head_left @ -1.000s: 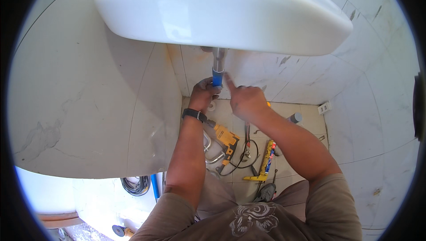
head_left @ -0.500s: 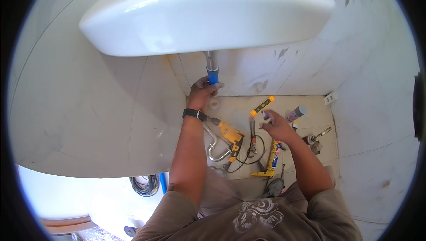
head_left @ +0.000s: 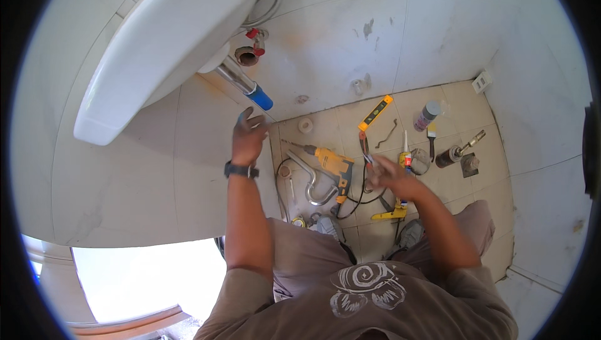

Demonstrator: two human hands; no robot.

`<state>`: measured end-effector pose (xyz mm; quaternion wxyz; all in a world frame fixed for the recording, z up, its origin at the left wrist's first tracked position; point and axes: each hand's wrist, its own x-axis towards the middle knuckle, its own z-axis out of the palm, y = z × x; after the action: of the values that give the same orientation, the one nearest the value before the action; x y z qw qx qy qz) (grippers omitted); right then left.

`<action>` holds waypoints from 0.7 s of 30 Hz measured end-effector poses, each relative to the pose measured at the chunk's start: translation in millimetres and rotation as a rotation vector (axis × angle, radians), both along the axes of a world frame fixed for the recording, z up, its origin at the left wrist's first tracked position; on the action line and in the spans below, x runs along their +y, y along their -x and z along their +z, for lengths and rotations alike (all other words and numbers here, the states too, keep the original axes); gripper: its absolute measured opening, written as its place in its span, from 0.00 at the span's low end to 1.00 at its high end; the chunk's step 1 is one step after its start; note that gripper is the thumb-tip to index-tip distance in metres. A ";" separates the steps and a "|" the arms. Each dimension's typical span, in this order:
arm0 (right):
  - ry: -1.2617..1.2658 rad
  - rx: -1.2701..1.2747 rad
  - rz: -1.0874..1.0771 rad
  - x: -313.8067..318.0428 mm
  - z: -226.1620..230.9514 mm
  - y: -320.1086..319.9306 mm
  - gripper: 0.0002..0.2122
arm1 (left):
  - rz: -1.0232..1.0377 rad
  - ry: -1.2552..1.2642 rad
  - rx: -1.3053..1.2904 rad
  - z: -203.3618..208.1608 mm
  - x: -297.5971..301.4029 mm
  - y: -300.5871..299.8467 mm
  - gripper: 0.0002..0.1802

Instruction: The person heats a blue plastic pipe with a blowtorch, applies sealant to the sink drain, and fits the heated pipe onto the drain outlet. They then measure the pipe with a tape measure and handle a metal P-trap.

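Note:
A chrome drain pipe (head_left: 234, 73) comes down from under the white washbasin (head_left: 147, 42), with a blue plastic pipe piece (head_left: 260, 97) on its lower end. Just below that blue end is my left hand (head_left: 249, 139), its fingers apart and nothing in them, not touching the pipe. My right hand (head_left: 393, 176) reaches over the tools on the floor, beside a red-handled tool (head_left: 363, 142). Its fingers are slightly blurred but look spread, and I see nothing held in them. A yellow power drill (head_left: 332, 161) and a curved chrome trap pipe (head_left: 311, 183) lie between my hands.
A yellow spirit level (head_left: 375, 113), a spray can (head_left: 426, 116), a paintbrush (head_left: 431, 139) and a yellow caulking gun (head_left: 391, 214) lie or stand on the tiled floor. A round wall hole (head_left: 246, 56) and a red-handled valve (head_left: 256, 38) are beside the drain pipe.
My left hand has let go of the blue pipe piece and moved down from it. The view has turned, so the basin now lies to the left. My right hand stays over the tools.

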<state>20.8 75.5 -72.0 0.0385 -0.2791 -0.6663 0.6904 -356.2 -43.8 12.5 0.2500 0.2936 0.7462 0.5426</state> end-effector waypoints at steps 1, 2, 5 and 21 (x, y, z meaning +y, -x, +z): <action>-0.087 0.038 0.060 18.3 5.5 24.2 0.32 | 0.027 0.035 0.070 5.1 -16.0 -7.7 0.32; -0.151 0.013 0.065 36.5 11.3 56.1 0.32 | 0.068 0.060 0.155 7.8 -32.6 -17.1 0.33; -0.737 0.095 0.160 80.5 33.1 161.0 0.35 | -0.110 0.273 0.429 -9.7 -61.4 -55.4 0.32; -1.482 -0.119 0.215 135.9 71.1 390.4 0.38 | -0.552 0.509 0.382 -50.4 -26.2 -76.6 0.35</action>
<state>-369.6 211.4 -0.9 0.1126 -0.1503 -0.9812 0.0445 -279.6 -70.0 -37.9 0.3076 0.5070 0.7826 0.1894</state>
